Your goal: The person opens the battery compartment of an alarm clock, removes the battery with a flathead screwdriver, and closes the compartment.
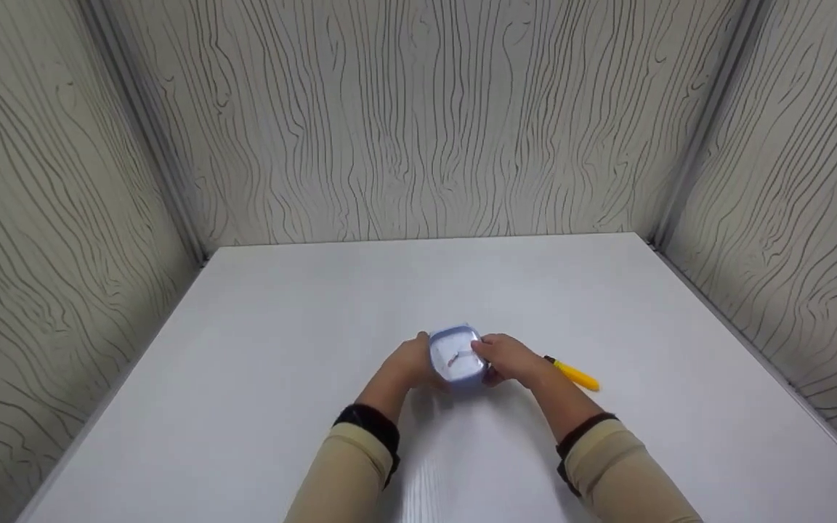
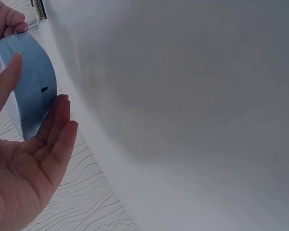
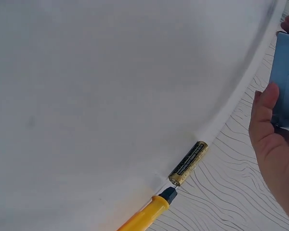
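Note:
A light blue square clock (image 1: 455, 343) with a pale face and clock hands is held above the white table, face up and tilted. On its left side my left hand (image 1: 409, 363) grips it, thumb on one edge and fingers behind; a small dark slot shows in the blue casing (image 2: 31, 86) in the left wrist view. My right hand (image 1: 513, 359) pinches the opposite side, its thumb at the rim of the face. Beside the right forearm lies a yellow-handled screwdriver (image 1: 577, 375), and a black and gold battery (image 3: 188, 163) lies at its tip.
The white table (image 1: 280, 327) spreads around both hands. Panels with a wood-grain line pattern (image 1: 418, 116) stand at the back and on both sides.

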Demonstrator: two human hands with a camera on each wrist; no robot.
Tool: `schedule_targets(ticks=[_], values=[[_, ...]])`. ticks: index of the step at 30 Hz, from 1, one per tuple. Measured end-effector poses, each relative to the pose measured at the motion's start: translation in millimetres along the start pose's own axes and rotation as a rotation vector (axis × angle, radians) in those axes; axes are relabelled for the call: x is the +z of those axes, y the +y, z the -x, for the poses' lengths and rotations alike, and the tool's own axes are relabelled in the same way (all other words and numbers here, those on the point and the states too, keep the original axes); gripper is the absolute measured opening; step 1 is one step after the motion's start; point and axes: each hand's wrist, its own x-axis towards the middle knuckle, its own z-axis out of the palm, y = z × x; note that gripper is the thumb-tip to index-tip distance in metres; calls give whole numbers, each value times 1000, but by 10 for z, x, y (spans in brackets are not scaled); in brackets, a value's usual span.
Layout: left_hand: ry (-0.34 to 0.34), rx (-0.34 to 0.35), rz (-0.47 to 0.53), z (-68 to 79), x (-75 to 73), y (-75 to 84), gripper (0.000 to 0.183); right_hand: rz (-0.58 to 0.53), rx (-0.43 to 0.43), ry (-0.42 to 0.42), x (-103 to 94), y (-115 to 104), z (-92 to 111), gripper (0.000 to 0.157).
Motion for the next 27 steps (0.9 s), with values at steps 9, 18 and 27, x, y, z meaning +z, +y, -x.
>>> schedule_targets(ticks=[9,18,27], values=[[-95,-31,-49,-7,14,-13,94,147,67,-6,60,8,-34,36],[-150,-65,-102,44,-30,16,59,216,73,-14,79,22,-62,31],[-135,-42,-113,77,-47,-20,90,194,59,3,91,20,-85,25]])
